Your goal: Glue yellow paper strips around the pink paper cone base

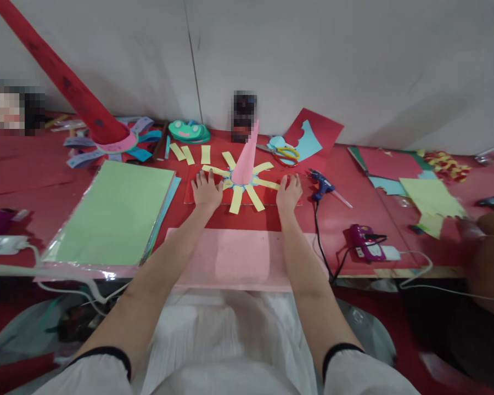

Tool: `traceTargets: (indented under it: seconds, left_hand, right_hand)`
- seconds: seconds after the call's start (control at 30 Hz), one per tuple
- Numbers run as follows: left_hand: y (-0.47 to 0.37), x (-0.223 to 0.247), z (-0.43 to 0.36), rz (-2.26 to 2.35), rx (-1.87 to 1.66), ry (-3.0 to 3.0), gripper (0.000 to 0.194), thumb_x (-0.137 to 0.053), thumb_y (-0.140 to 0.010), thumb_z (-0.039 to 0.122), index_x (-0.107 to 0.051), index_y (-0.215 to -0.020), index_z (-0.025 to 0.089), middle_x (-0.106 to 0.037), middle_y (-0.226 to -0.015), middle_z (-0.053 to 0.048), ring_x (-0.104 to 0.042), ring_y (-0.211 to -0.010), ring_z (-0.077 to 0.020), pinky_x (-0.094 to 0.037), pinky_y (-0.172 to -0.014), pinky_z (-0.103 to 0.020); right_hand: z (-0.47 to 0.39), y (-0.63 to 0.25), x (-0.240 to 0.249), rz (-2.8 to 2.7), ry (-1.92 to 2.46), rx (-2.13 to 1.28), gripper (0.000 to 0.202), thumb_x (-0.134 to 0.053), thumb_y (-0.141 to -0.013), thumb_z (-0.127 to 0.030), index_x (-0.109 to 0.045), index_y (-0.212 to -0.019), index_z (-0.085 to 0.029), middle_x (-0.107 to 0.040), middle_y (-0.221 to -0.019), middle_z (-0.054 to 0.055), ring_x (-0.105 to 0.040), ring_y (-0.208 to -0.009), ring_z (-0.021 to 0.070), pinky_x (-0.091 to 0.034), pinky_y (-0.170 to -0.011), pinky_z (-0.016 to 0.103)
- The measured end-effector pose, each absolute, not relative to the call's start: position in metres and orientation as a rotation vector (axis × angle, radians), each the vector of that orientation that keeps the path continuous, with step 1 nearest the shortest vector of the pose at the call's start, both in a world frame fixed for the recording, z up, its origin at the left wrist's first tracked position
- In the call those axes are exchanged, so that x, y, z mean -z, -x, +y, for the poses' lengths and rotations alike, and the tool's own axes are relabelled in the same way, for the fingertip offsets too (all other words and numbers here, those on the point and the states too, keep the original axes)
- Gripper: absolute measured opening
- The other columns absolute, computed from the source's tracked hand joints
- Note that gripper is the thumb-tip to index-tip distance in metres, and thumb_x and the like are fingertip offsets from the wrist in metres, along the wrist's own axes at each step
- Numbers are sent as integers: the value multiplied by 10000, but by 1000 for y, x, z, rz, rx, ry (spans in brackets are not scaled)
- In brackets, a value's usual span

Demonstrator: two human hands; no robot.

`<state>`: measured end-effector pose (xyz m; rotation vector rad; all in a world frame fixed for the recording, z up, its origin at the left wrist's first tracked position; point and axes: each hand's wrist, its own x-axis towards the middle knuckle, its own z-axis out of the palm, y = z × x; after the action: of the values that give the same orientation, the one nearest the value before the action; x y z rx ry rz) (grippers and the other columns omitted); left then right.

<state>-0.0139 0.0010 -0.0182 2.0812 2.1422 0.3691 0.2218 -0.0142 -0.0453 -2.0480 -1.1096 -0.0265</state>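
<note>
A pink paper cone (245, 162) stands upright at the middle of a red board (267, 204), with pale yellow paper strips (255, 198) spreading out around its light blue base. My left hand (207, 189) rests on the board left of the cone, fingers apart, over the end of a strip. On the other side, my right hand (288, 193) lies by the outer end of a right-hand strip, its fingers spread. Neither hand wraps around anything. Three loose yellow strips (206, 154) lie behind my left hand. Pink sheets (241, 258) lie between my forearms.
Yellow-handled scissors (286, 153) lie behind the cone. A blue glue gun (322, 185) and its cable are at the right, near a purple power adapter (364, 241). Green paper (117, 214) lies left, below a tall red cone (82, 101). Another person's arm (492, 258) is at far right.
</note>
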Motion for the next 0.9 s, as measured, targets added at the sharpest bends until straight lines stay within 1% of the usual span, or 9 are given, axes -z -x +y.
traceTargets:
  seconds: [0.1, 0.23, 0.4, 0.53, 0.67, 0.9]
  left_hand:
    - [15, 20, 2, 2143, -430, -2077, 620, -291, -910, 432, -303, -1423, 84, -289, -1490, -190, -237, -1391, -306, -173, -1132, -493]
    - [16, 21, 3, 2148, -494, -2066, 616, -304, -905, 423, -322, -1410, 71, -318, -1476, -191, -262, -1383, -300, -181, -1133, -485]
    - [17, 22, 3, 2142, -546, -2063, 612, -313, -901, 409, -336, -1400, 54, -340, -1466, -187, -288, -1371, -299, -191, -1135, -471]
    - [17, 22, 4, 2141, -568, -2047, 588, -349, -887, 365, -351, -1391, 60, -358, -1458, -179, -302, -1364, -297, -195, -1135, -471]
    - [19, 22, 4, 2124, -559, -2044, 565, -375, -878, 342, -376, -1380, 84, -347, -1466, -174, -284, -1374, -291, -188, -1138, -467]
    - [18, 26, 4, 2140, -548, -2051, 579, -320, -901, 404, -373, -1382, 85, -341, -1468, -178, -273, -1377, -293, -176, -1139, -473]
  right_hand:
    - [-16, -220, 44, -1101, 2012, 54, 482, -238, -930, -404, -558, -1141, -113, -482, -1348, 195, -447, -1250, 272, -328, -1017, 499]
    - [-19, -215, 39, -1113, 2022, 57, 461, -261, -930, -405, -556, -1138, -119, -504, -1332, 183, -449, -1249, 281, -327, -1015, 502]
    - [-19, -213, 37, -1098, 2030, 63, 451, -294, -924, -405, -559, -1132, -105, -518, -1314, 183, -466, -1227, 293, -348, -998, 480]
    - [-18, -214, 39, -1102, 2015, 113, 437, -283, -926, -398, -566, -1111, -121, -537, -1284, 188, -491, -1194, 279, -381, -964, 462]
    - [-17, -215, 41, -1121, 2035, 128, 434, -282, -925, -394, -569, -1102, -122, -538, -1281, 189, -486, -1196, 275, -380, -959, 458]
    - [-15, -217, 47, -1115, 2041, 136, 413, -294, -914, -370, -586, -1076, -126, -543, -1288, 170, -489, -1197, 280, -369, -975, 452]
